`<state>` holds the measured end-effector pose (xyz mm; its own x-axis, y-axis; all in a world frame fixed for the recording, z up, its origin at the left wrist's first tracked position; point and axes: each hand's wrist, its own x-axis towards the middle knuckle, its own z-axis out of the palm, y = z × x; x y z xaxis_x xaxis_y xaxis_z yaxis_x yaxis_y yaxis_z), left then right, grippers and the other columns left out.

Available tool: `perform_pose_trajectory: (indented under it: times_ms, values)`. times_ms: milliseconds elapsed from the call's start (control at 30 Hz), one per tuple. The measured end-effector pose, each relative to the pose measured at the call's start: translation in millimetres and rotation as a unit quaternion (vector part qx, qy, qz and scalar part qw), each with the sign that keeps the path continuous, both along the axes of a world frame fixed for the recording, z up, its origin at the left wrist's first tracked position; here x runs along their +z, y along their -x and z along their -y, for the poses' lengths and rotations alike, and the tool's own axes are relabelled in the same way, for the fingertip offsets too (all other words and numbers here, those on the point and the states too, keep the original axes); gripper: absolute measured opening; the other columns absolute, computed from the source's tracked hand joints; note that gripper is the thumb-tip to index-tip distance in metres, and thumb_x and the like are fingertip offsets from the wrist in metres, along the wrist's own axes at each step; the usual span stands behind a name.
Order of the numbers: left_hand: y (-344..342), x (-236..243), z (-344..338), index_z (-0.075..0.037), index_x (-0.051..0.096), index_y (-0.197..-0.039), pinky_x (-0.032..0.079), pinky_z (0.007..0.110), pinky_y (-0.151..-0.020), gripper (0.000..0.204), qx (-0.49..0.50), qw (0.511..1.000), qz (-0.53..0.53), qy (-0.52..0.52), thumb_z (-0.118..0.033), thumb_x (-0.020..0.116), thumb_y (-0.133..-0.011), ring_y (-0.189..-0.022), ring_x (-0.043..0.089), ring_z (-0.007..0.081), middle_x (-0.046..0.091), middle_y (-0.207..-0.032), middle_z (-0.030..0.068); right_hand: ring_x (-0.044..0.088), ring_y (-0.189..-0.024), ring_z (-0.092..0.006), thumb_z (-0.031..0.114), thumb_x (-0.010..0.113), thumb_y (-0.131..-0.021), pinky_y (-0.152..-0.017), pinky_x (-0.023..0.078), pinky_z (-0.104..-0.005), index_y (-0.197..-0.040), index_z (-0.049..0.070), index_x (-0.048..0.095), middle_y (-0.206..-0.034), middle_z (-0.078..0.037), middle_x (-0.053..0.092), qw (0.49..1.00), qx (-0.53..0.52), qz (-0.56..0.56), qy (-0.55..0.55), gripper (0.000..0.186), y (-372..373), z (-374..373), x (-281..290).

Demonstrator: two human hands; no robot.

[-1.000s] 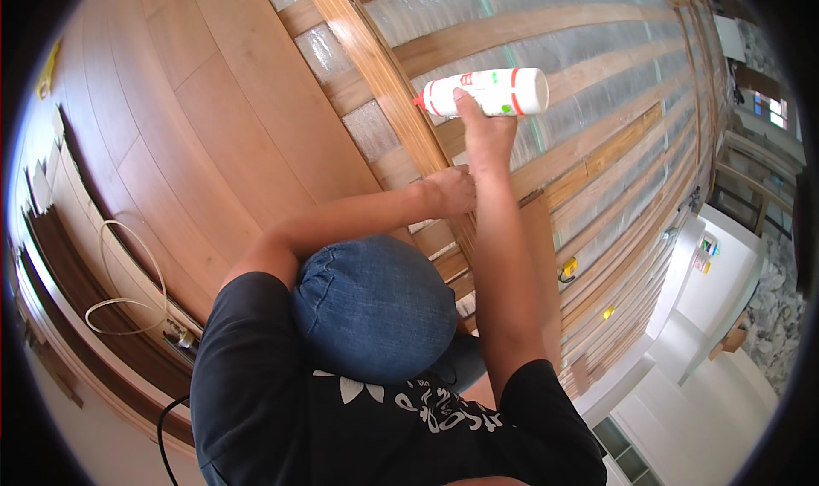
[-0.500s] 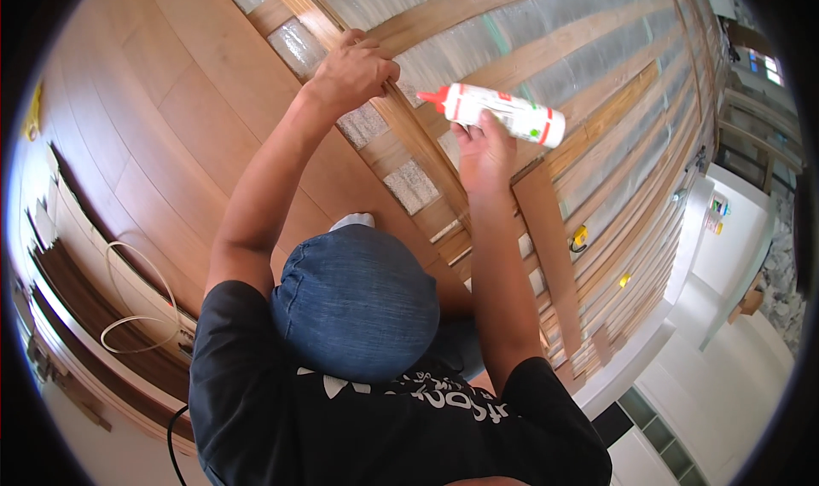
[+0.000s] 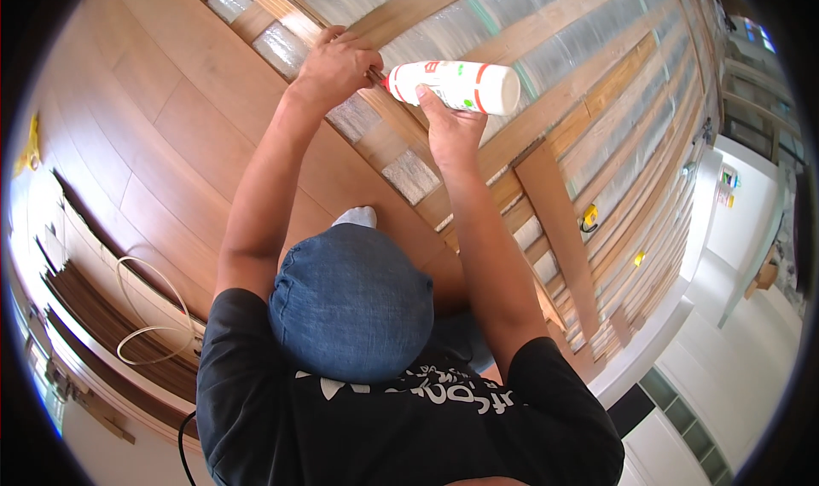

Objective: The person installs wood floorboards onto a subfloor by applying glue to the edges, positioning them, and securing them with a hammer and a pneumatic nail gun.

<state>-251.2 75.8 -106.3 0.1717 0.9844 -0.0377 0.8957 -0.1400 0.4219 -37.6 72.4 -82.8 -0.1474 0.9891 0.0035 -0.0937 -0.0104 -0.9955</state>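
While the right hand (image 3: pixel 454 128) grips the white squeeze bottle (image 3: pixel 452 85) out in front of the body, I read from my remote station that it lies nearly on its side, with its red nozzle (image 3: pixel 388 83) aimed left. That thumb presses along the bottle's near side; its fingers wrap underneath, mostly hidden from me. The left hand (image 3: pixel 339 60) sits over the long narrow plank (image 3: pixel 277 8), its fingers bent and close together, right beside the nozzle. Whether they pinch the nozzle or the plank's edge, I cannot tell. The plank crosses the wooden battens (image 3: pixel 409 21), and a gap with silvery film (image 3: pixel 281 47) separates it from the laid floorboards (image 3: pixel 128 85).

To do this well, I judge the left hand should steady whatever it has firmly, without bending the nozzle, while the right takes the bottle's weight. A light squeeze seems wise until the tip is properly lined up, since pressing hard at this tilt could send out a stray blob. I would angle the tip down close to the wood and make any pass slow and even, with the left fingers out of its path. I would also leave the denim-covered knee (image 3: pixel 350 307) planted for balance.
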Motion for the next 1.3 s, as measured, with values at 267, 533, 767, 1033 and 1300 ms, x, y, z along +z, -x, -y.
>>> perform_pose_trajectory:
  times_ms: [267, 533, 767, 1033, 1300]
  values:
    - [-9.1, -0.6, -3.9, -0.015, 0.076, -0.098, 0.036, 0.044, -0.118, 0.018, -0.017, 1.0, -0.014, -0.002, -0.019, 0.081, -0.08, -0.116, 0.065, 0.0184, 0.072, -0.105, -0.0013, 0.071, -0.099, -0.0157, -0.006, 0.078, -0.085, -0.089, 0.059, -0.0318, -0.116, -0.002, 0.068, -0.11, -0.007, 0.074, 0.994, -0.099, 0.047, 0.013, 0.033, -76.4, 38.7, 16.4]
    - [-156.2, -2.6, 35.3, -0.012, 0.066, -0.094, 0.05, 0.042, -0.092, 0.026, -0.225, 0.97, -0.075, -0.056, -0.021, 0.083, -0.076, -0.099, 0.068, 0.0267, 0.069, -0.096, 0.0049, 0.071, -0.099, -0.017, -0.004, 0.078, -0.086, -0.089, 0.058, -0.0317, -0.118, -0.002, 0.068, -0.111, -0.009, 0.075, 0.966, -0.231, 0.081, 0.088, 0.033, -233.1, 127.9, 26.6]
    - [-238.4, 0.8, 65.1, -0.015, 0.071, -0.099, 0.054, 0.041, -0.086, 0.015, -0.3, 0.938, -0.16, -0.069, -0.01, 0.06, -0.091, -0.1, 0.07, 0.0253, 0.071, -0.1, 0.0041, 0.072, -0.092, -0.0166, 0.003, 0.078, -0.086, -0.082, 0.058, -0.032, -0.112, -0.002, 0.071, -0.107, -0.008, 0.075, 0.941, -0.322, 0.101, 0.036, 0.028, -329.4, 201.4, 28.0]
    - [-248.6, 6.3, 67.1, -0.017, 0.072, -0.105, 0.054, 0.047, -0.09, 0.014, -0.263, 0.948, -0.177, -0.026, -0.018, 0.067, -0.092, -0.104, 0.07, 0.0311, 0.072, -0.103, 0.0065, 0.071, -0.09, -0.016, 0.006, 0.082, -0.083, -0.081, 0.058, -0.0315, -0.108, -0.002, 0.073, -0.102, -0.008, 0.076, 0.902, -0.404, 0.139, 0.062, 0.027, -458.2, 254.2, 25.3]
    - [-257.8, 13.4, 76.3, -0.018, 0.071, -0.105, 0.049, 0.048, -0.094, 0.014, -0.223, 0.954, -0.199, 0.009, -0.023, 0.07, -0.092, -0.106, 0.069, 0.0327, 0.072, -0.109, 0.0069, 0.074, -0.095, -0.0181, 0.01, 0.083, -0.081, -0.086, 0.058, -0.0344, -0.109, -0.001, 0.073, -0.105, -0.01, 0.078, 0.868, -0.455, 0.18, 0.082, 0.032, -593.1, 322.3, 24.1]
